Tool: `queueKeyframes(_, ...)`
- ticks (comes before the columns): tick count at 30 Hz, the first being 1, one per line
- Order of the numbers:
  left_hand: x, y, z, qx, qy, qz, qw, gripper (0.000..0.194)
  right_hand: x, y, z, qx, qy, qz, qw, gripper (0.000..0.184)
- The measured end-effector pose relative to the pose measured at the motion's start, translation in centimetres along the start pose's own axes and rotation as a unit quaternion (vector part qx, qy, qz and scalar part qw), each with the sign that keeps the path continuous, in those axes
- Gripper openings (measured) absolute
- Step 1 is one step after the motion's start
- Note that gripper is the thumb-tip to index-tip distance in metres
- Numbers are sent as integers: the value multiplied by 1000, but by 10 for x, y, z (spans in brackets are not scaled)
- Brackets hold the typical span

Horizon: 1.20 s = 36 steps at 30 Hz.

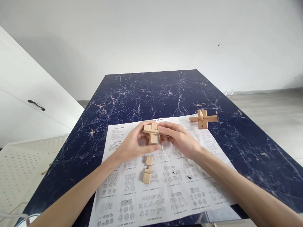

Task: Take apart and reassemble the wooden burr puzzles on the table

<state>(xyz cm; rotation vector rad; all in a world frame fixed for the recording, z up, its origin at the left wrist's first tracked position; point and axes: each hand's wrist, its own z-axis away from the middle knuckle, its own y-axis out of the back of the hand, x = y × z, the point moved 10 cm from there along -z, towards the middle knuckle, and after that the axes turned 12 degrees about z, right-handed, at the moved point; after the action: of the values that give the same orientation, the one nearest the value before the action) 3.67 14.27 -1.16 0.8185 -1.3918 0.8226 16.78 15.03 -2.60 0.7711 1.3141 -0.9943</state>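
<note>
Between both hands, raised over the paper, is a partly joined wooden burr puzzle made of pale notched blocks. My left hand grips it from the left, thumb along the lower block and fingers behind. My right hand closes on its right side, thumb on top. The far side of the puzzle is hidden by my fingers. Below my hands a single notched wooden piece lies on the printed instruction sheet, which bears rows of small puzzle diagrams.
A cross-shaped wooden puzzle sits at the sheet's upper right edge. Everything rests on a dark blue marbled table. A white perforated surface is at the lower left, and a white cabinet with a black handle stands left.
</note>
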Motion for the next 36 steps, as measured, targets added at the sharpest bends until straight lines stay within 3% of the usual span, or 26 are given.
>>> queueKeyframes(5,4,4,-2,16,-26,6,1000,64,-1,1,-2,10,10,43,999,36)
queueKeyframes(7,3,8,-2,34,-28,18,999,64,-6,8,-1,58,40,105,992,40)
queueKeyframes(10,2,21,-2,92,-22,39,995,65,-28,21,11,176,133,235,946,32)
queueKeyframes(11,1,25,-2,115,-17,44,992,66,-35,19,16,191,165,272,929,27)
queueKeyframes(15,-1,38,0,180,-3,63,982,75,-48,-21,28,85,291,381,874,31)
queueKeyframes(18,2,41,1,196,-14,74,978,77,-53,-53,46,28,413,449,792,33)
queueKeyframes(20,3,41,2,203,-15,69,977,74,-49,-64,51,13,450,470,760,36)
queueKeyframes(24,4,40,3,208,-14,66,976,73,-42,-65,47,-10,435,472,767,37)
queueKeyframes(31,-4,44,0,211,-18,88,973,72,-28,-77,45,-73,404,513,754,75)
queueKeyframes(36,-3,45,0,214,-17,71,974,71,-17,-83,44,-106,394,539,737,60)
